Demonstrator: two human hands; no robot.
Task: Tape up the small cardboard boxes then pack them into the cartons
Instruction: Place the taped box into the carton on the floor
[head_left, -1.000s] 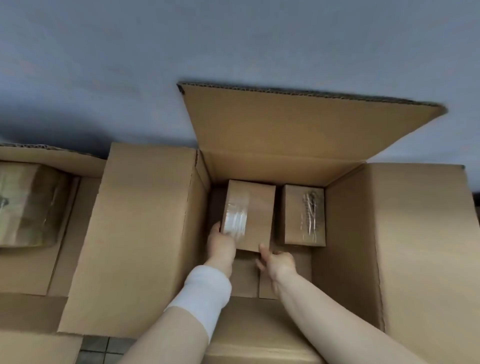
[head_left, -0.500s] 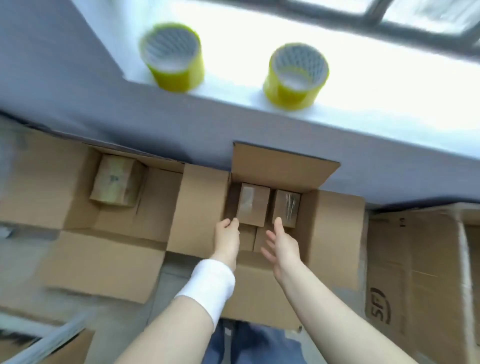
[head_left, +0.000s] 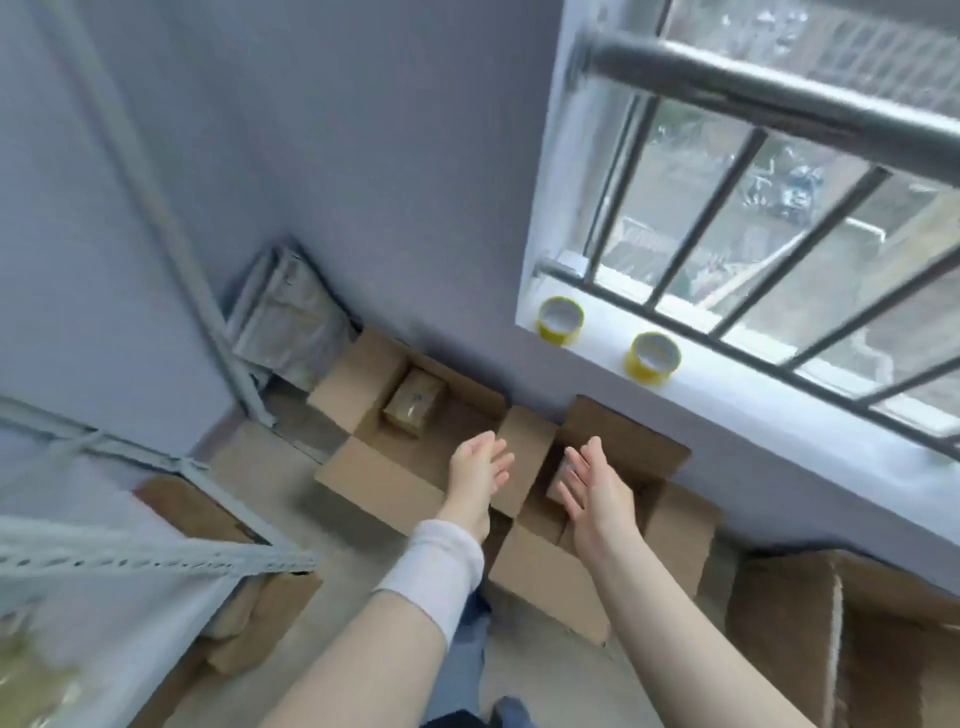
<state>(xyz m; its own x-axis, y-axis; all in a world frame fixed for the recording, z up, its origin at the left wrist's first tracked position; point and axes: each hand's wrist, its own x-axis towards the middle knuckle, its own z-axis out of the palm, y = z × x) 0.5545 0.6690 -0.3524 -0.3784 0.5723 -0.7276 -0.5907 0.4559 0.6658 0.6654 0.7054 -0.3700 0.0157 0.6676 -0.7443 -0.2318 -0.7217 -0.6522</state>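
At frame centre, two open cartons stand side by side. Left carton (head_left: 379, 483) holds one box (head_left: 415, 405). Right carton (head_left: 545, 577) shows a second box (head_left: 557, 480), partly behind the right hand (head_left: 592, 488). Left hand (head_left: 480, 467) and right hand hover spread, empty. Two tape rolls (head_left: 560, 319) (head_left: 652, 357) stand on the sill (head_left: 779, 410).

Right hand (head_left: 597, 491) hides most of a small box (head_left: 554, 487).

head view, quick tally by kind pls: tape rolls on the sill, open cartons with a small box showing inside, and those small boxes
yellow tape rolls: 2
open cartons: 2
small boxes: 2, one partly hidden behind the right hand
total: 6
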